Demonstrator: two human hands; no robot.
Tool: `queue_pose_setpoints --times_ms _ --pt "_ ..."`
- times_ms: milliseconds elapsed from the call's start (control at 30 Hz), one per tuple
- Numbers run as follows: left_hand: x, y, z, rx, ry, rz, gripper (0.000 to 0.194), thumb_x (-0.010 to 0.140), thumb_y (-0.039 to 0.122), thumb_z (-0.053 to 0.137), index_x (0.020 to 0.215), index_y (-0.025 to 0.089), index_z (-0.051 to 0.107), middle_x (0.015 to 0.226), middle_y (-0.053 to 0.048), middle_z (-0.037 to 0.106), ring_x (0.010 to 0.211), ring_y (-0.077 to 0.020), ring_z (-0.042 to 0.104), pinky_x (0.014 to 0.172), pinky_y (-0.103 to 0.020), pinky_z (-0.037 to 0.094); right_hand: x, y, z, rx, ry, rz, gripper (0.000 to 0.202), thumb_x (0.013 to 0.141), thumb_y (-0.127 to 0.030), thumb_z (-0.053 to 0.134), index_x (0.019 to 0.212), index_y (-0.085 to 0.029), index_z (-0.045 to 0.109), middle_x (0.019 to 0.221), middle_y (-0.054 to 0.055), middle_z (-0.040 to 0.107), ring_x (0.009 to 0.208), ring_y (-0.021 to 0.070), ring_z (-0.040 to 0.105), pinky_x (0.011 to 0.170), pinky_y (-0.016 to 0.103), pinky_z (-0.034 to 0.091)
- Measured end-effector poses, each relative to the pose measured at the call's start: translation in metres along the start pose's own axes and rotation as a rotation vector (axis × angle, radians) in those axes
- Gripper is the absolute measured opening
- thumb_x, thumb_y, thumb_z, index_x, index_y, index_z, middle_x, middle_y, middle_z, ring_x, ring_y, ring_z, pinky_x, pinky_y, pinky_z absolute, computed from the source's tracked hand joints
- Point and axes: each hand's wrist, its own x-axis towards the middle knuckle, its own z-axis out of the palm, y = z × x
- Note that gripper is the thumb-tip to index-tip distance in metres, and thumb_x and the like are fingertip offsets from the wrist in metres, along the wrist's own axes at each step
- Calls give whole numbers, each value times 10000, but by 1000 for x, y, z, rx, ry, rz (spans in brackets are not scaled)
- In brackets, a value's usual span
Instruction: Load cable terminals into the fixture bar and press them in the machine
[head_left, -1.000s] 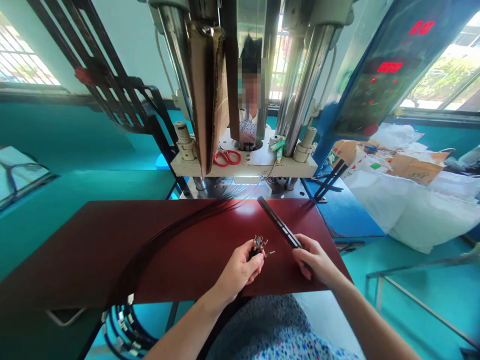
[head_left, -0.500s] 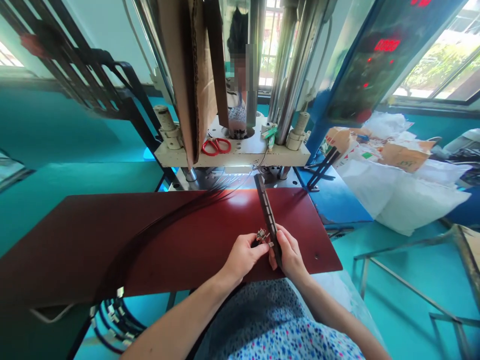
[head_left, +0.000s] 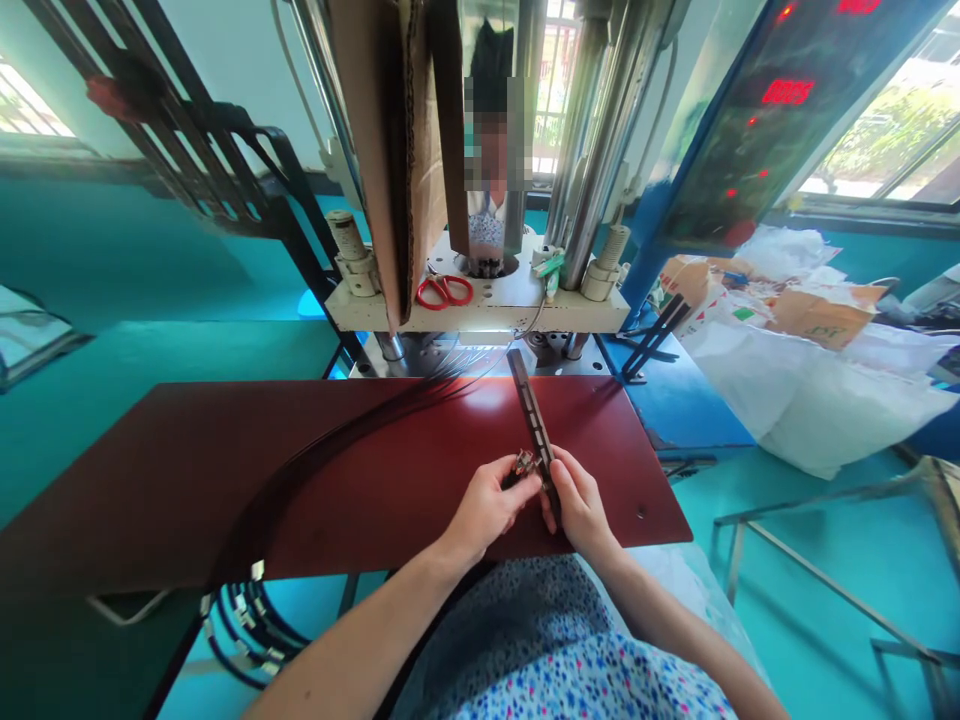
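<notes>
My right hand (head_left: 579,500) is closed round the lower end of a long dark slotted bar (head_left: 531,405), which slants up and away over the table with pale pieces along its face. Small metal connector pieces (head_left: 523,462) are pinched in my left hand (head_left: 495,500), whose fingertips meet the bar's side. Exactly how the small pieces touch the bar is hidden by my fingers. A bundle of thin black cables (head_left: 337,437) runs from the press across the table to the left, its coiled ends hanging below the front edge.
Beyond the reddish-brown table (head_left: 420,490) stands a press with a cream plate (head_left: 480,316). Red-handled scissors (head_left: 445,292) and a cardboard sheet (head_left: 382,160) are on it. At right are a blue control box (head_left: 720,150) and white sacks (head_left: 817,390).
My left fingers have moved slightly in against the bar, covering the small piece that stuck out there. The whole view has shifted a little; both hands keep their hold.
</notes>
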Motion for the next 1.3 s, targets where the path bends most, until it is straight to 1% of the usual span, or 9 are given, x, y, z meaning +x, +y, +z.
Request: queue_pose_setpoints --times_ms 133,200,267,367,567,733,900,1100,1300 --pt "2 6 -11 -101 109 -45 297 761 441 513 815 167 410 499 73 340 381 -50 277 354 -170 196 -1 -2 -1 106 37 24 397 894 -458 391 1143 -153 438 515 -59 467 315 64 387 305 172 289" --pt "3 8 -13 -87 86 -102 289 735 417 537 805 173 399 475 88 295 368 -45 226 349 -170 150 -1 -3 -1 128 32 20 406 889 -461 400 1142 -145 434 506 -61 464 311 64 385 301 168 285" --pt "3 8 -12 -38 5 -117 270 706 379 571 748 151 433 486 75 322 395 -37 244 378 -168 181 -1 -3 -1 126 17 19 426 885 -466 404 1148 -132 432 480 -64 457 308 65 381 301 163 281" --pt "4 7 -7 -30 -66 -65 249 693 342 585 687 107 504 605 13 476 513 -50 372 491 -173 299 -1 -2 -2 101 4 26 464 878 -479 409 1165 -114 429 472 -60 462 311 64 387 303 157 288" --pt "3 9 -2 -113 -12 -135 229 680 336 572 683 119 498 502 48 370 446 -50 272 448 -196 205 -2 0 -2 76 -20 26 482 874 -476 424 1183 -108 437 475 -62 453 324 54 382 319 150 296" --pt "3 4 -1 -135 -12 -95 227 684 332 578 695 112 521 601 13 478 518 -68 381 507 -193 292 -1 2 -2 75 1 38 485 869 -490 425 1178 -117 432 501 -54 471 325 56 389 313 153 300" --pt "3 2 -1 -184 -34 -100 243 682 341 590 720 108 536 626 1 508 529 -72 401 511 -194 299 -1 3 -2 37 0 29 489 872 -486 419 1187 -113 432 482 -59 457 326 54 381 319 152 301" --pt "2 10 -2 -159 3 -112 236 666 340 586 665 122 496 477 63 353 417 -41 236 434 -200 188 -1 5 -2 10 -4 13 494 871 -479 424 1193 -104 435 479 -56 457 327 54 378 317 154 289" --pt "0 12 0 -192 14 -120 230 654 335 593 651 127 493 464 68 340 420 -44 238 440 -203 191 -1 2 -3 32 -18 30 480 876 -468 425 1185 -102 443 459 -60 451 321 55 380 317 150 284"
